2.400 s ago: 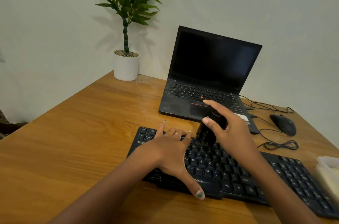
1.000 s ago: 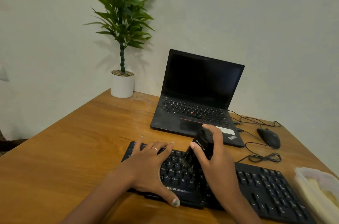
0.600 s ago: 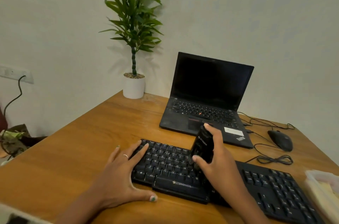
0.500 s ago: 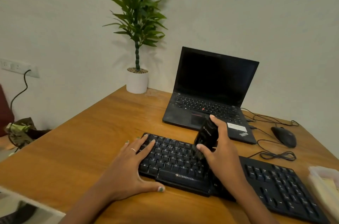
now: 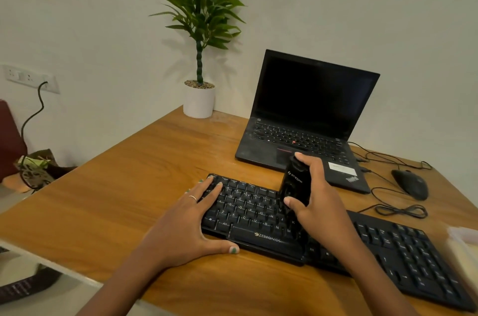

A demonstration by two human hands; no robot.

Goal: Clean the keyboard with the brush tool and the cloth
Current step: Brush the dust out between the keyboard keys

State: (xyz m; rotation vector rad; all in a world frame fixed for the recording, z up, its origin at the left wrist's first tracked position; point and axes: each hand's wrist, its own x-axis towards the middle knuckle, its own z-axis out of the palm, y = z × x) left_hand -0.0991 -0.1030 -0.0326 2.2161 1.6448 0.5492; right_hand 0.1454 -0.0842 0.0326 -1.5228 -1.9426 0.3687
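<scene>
While the left hand (image 5: 186,225) lies flat with spread fingers on the keyboard's (image 5: 248,215) left end at lower centre, the right hand (image 5: 318,207) grips the black brush (image 5: 296,186) upright over the middle keys; its bristles seem to touch them, though shadow hides the tip

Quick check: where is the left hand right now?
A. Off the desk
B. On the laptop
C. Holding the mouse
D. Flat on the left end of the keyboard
D: the left hand lies with straight fingers across the left end of the keyboard, thumb along its front edge.
</scene>
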